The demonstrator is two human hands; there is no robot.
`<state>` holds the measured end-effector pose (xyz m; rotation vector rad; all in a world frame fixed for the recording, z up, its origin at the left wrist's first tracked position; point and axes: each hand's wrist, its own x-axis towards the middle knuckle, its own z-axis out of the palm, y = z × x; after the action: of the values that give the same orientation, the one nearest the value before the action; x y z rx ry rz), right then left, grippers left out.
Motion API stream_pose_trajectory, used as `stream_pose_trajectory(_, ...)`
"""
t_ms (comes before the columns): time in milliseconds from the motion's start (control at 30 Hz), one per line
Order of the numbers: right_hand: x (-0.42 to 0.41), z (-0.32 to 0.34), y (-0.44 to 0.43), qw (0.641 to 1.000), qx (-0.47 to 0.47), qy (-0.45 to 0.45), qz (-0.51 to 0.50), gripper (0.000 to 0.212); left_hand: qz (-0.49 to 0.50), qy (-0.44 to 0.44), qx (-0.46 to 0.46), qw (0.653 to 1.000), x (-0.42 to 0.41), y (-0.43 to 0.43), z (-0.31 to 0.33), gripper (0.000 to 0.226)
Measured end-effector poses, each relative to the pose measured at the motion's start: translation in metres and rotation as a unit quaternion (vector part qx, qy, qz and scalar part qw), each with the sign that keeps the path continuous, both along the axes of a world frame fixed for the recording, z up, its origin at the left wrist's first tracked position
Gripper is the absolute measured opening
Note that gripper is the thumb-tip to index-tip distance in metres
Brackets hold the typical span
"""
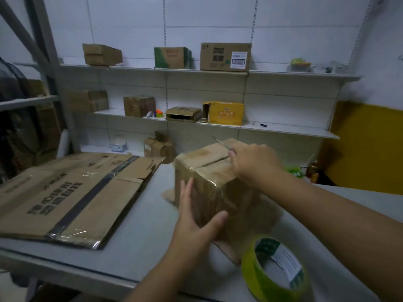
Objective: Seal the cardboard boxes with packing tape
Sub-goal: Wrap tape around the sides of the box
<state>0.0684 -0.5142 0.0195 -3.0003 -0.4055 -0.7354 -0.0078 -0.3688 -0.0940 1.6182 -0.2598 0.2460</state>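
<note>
Your left hand (196, 216) lay flat against the near-left side of the cardboard box (207, 164), fingers straight and thumb spread across the adjoining face, bracing it without clenching. Your right hand (253, 162) was curled around a thin metal tool (221, 143), which pointed out over the box's top seam. The box stood on the grey surface (139, 236), with 1 flattened carton (72, 192) to its left and the yellow-green tape roll (257, 271) near your right forearm.

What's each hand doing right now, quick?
Left hand: open, pressed flat against the box.
Right hand: closed on a thin tool, resting on the box top.
</note>
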Motion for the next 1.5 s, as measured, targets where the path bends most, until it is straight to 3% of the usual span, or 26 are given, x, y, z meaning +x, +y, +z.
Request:
stream_pose_trajectory(67,-0.014,0.005,-0.007,0.995,-0.078,-0.002,-0.057,0.027,-0.090,0.023,-0.022,0.995,0.014,0.007,0.009,0.087)
stream_pose_trajectory(133,-0.030,0.008,-0.016,0.990,-0.120,-0.004,-0.077,0.021,-0.116,0.035,-0.063,0.991,0.012,0.008,0.018,0.075)
stream_pose_trajectory(267,-0.034,0.010,-0.023,0.989,-0.129,-0.005,-0.077,0.014,0.055,0.144,-0.214,0.965,-0.015,-0.017,0.001,0.044)
stream_pose_trajectory(333,-0.028,0.009,-0.020,0.989,-0.130,0.002,-0.070,0.012,0.063,0.201,-0.263,0.941,-0.025,-0.034,-0.005,0.044)
stream_pose_trajectory(433,-0.020,0.010,-0.015,0.986,-0.147,0.015,-0.076,0.008,0.006,0.264,-0.282,0.922,-0.019,-0.044,-0.006,0.047)
stream_pose_trajectory(567,-0.016,0.011,-0.016,0.985,-0.148,0.018,-0.086,0.013,-0.064,0.302,-0.291,0.906,-0.016,-0.051,0.005,0.008)
stream_pose_trajectory(900,-0.015,0.012,-0.011,0.984,-0.155,0.012,-0.087,0.019,-0.008,0.227,-0.239,0.944,-0.046,-0.043,0.010,0.018)
stream_pose_trajectory(1000,-0.011,0.014,-0.022,0.995,-0.101,-0.009,-0.024,0.021,0.003,0.223,-0.227,0.948,-0.049,-0.040,0.015,0.017)
stream_pose_trajectory(1067,-0.009,0.019,-0.037,0.997,0.036,0.015,0.071,0.021,0.006,0.231,-0.233,0.944,-0.048,-0.038,0.017,0.016)
stream_pose_trajectory(1133,-0.010,0.027,-0.051,0.965,0.181,0.095,0.164,0.019,-0.003,0.240,-0.236,0.942,-0.049,-0.037,0.020,0.015)
stream_pose_trajectory(1200,-0.015,0.037,-0.061,0.914,0.265,0.217,0.218,0.026,-0.012,0.242,-0.234,0.942,-0.051,-0.038,0.022,0.016)
stream_pose_trajectory(1300,-0.021,0.041,-0.065,0.882,0.242,0.327,0.236,0.029,-0.010,0.244,-0.234,0.941,-0.052,-0.038,0.022,0.017)
stream_pose_trajectory(1500,-0.037,0.036,-0.059,0.897,0.171,0.334,0.233,0.023,0.005,0.241,-0.248,0.938,-0.052,-0.038,0.025,0.020)
